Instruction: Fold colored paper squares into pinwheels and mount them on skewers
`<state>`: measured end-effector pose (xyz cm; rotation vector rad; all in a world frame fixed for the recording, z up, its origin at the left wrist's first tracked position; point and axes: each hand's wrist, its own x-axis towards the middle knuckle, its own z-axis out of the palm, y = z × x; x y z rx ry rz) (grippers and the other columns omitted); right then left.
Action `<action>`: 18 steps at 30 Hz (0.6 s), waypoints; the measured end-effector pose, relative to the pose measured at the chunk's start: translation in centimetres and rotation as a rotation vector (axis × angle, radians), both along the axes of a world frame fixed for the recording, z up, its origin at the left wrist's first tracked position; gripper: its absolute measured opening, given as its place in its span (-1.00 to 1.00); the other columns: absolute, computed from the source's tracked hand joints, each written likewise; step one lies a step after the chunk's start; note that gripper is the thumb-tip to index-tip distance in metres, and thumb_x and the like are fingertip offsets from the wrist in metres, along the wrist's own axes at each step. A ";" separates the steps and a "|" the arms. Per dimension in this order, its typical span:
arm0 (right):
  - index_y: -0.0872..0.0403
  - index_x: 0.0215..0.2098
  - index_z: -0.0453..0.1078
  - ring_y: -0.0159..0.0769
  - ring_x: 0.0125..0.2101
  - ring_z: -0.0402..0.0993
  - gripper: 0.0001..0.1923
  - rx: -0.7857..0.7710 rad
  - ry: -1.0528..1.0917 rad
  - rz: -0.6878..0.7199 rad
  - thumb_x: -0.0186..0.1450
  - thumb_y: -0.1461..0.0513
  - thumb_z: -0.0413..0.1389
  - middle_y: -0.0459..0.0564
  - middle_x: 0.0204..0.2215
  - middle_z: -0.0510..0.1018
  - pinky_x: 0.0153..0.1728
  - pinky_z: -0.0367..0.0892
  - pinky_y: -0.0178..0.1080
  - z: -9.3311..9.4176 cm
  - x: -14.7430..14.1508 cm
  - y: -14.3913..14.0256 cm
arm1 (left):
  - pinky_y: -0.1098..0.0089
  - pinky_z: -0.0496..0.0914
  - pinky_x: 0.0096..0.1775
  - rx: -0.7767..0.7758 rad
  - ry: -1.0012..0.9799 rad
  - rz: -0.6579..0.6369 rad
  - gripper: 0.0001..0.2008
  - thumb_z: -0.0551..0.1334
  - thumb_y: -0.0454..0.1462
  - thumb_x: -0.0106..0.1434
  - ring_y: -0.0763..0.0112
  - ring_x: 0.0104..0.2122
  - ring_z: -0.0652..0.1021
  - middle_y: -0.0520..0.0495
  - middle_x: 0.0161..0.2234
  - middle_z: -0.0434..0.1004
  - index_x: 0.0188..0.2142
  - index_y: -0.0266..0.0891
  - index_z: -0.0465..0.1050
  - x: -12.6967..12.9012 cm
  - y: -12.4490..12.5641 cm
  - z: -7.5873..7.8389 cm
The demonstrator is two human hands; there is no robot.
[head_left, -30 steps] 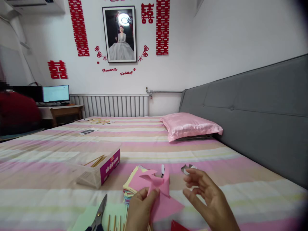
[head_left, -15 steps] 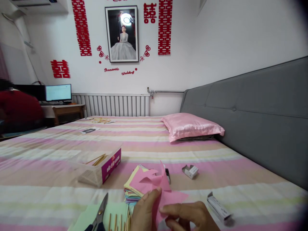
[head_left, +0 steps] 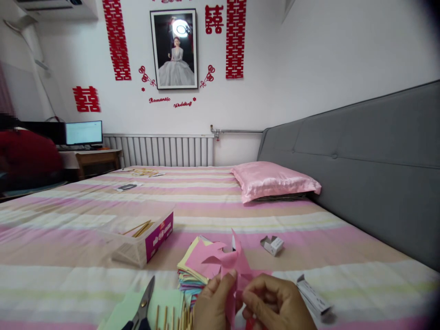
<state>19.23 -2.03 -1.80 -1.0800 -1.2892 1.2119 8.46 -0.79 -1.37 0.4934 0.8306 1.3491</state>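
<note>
Both my hands hold a folded pink paper shape (head_left: 229, 263) just above the bed at the bottom centre. My left hand (head_left: 213, 302) pinches it from the left, thumb on top. My right hand (head_left: 275, 305) grips its lower right part, fingers curled. Behind the shape lies a stack of coloured paper sheets (head_left: 192, 270). Scissors (head_left: 143, 306) and several wooden sticks (head_left: 172, 317) lie to the left of my left hand on a green sheet.
An open box with sticks (head_left: 144, 238) stands on the striped bed (head_left: 103, 270). Two small white boxes (head_left: 272, 244) (head_left: 312, 295) lie to the right. A pink pillow (head_left: 275, 181) rests by the grey headboard (head_left: 378, 169). A person in red (head_left: 27, 156) sits far left by a monitor (head_left: 84, 132).
My right hand came down from the raised spot near the small box and closed on the pink paper. The paper's flaps have been gathered and lifted slightly.
</note>
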 end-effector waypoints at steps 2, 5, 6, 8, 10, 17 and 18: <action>0.15 -0.57 0.38 -0.48 -0.82 0.37 -0.63 -0.025 0.019 -0.002 -0.01 0.00 0.26 -0.08 -0.73 0.52 -0.77 0.18 -0.49 0.0 0.0 0.1 | 0.51 0.14 -0.63 0.001 0.013 0.000 -0.65 0.46 -0.16 -0.28 0.61 -0.75 0.24 0.15 -0.80 0.24 -0.73 -0.28 0.32 0.1 0.4 -0.6; 0.14 -0.57 0.32 -0.49 -0.84 0.36 -0.57 -0.027 0.024 -0.025 0.01 -0.07 0.21 -0.09 -0.74 0.51 -0.79 0.15 -0.51 0.1 0.0 0.1 | 0.51 0.16 -0.62 -0.002 0.046 0.012 -0.68 0.46 -0.15 -0.28 0.61 -0.75 0.26 0.14 -0.80 0.27 -0.68 -0.30 0.39 0.0 0.8 -1.4; 0.13 -0.57 0.31 -0.49 -0.84 0.36 -0.56 -0.028 0.026 -0.033 0.01 -0.09 0.20 -0.09 -0.74 0.51 -0.80 0.13 -0.51 0.1 0.0 0.1 | 0.51 0.18 -0.61 -0.002 0.059 0.018 -0.69 0.45 -0.16 -0.26 0.60 -0.74 0.28 0.13 -0.78 0.31 -0.67 -0.31 0.41 0.0 0.9 -1.6; 0.13 -0.57 0.30 -0.50 -0.85 0.35 -0.56 -0.030 0.029 -0.043 0.02 -0.08 0.20 -0.09 -0.73 0.51 -0.81 0.11 -0.52 0.2 0.0 0.1 | 0.49 0.23 -0.57 -0.001 0.082 0.031 -0.72 0.44 -0.17 -0.24 0.57 -0.72 0.33 0.08 -0.73 0.40 -0.64 -0.32 0.44 0.0 0.9 -1.8; 0.13 -0.56 0.29 -0.51 -0.85 0.34 -0.59 -0.027 0.031 -0.046 0.03 -0.05 0.22 -0.10 -0.73 0.51 -0.81 0.09 -0.52 0.3 0.0 0.1 | 0.48 0.27 -0.55 0.005 0.095 0.037 -0.73 0.44 -0.17 -0.23 0.56 -0.70 0.35 0.04 -0.70 0.44 -0.64 -0.32 0.46 0.0 0.9 -1.9; 0.10 -0.57 0.22 -0.49 -0.85 0.35 -0.59 -0.010 0.046 -0.065 0.05 -0.04 0.19 -0.11 -0.70 0.53 -0.81 0.11 -0.50 0.1 0.0 0.2 | 0.54 0.18 -0.66 0.043 0.092 0.026 -0.69 0.45 -0.13 -0.26 0.56 -0.74 0.34 0.04 -0.79 0.39 -0.66 -0.33 0.47 0.4 0.7 -1.8; 0.10 -0.56 0.21 -0.50 -0.85 0.35 -0.59 -0.008 0.053 -0.063 0.06 -0.05 0.19 -0.10 -0.70 0.53 -0.80 0.10 -0.50 0.1 0.0 0.2 | 0.54 0.18 -0.65 0.046 0.084 0.024 -0.68 0.45 -0.12 -0.27 0.55 -0.74 0.35 0.03 -0.78 0.40 -0.65 -0.33 0.48 0.4 0.6 -1.7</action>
